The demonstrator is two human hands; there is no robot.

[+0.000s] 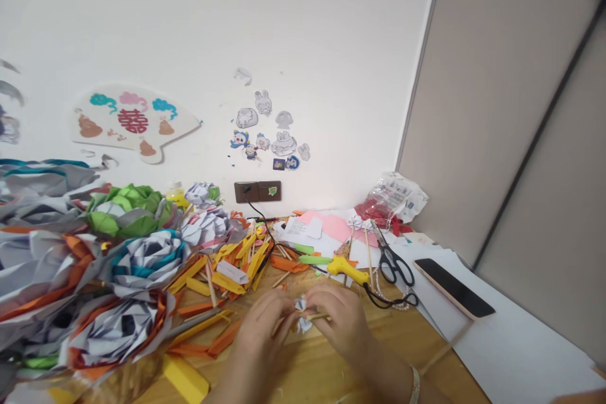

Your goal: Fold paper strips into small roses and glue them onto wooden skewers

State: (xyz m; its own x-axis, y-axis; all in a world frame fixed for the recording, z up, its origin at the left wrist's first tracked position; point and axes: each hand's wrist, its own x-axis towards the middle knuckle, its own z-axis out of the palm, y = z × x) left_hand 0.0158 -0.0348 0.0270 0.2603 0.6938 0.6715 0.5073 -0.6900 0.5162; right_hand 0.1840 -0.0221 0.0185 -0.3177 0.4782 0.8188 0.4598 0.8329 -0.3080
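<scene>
My left hand [266,323] is closed, its fingertips pinching a small white folded paper flower [300,304] above the wooden table. From the other side my right hand [344,322] closes on the same flower, and a thin wooden stick [319,316] shows under its fingers. A second bit of white folded paper [303,326] shows just below the fingertips. Whether it joins the flower I cannot tell. Behind my right hand lies a yellow hot glue gun [348,270] with a black cord. Fingers hide part of the flower and stick.
Large folded paper flowers [127,328] crowd the left side. Orange and yellow paper strips [237,271] are scattered beside them. Black-handled scissors [395,264], a phone [454,287] and white paper sheets [516,334] lie at right. A wall socket [258,192] has a plug in it.
</scene>
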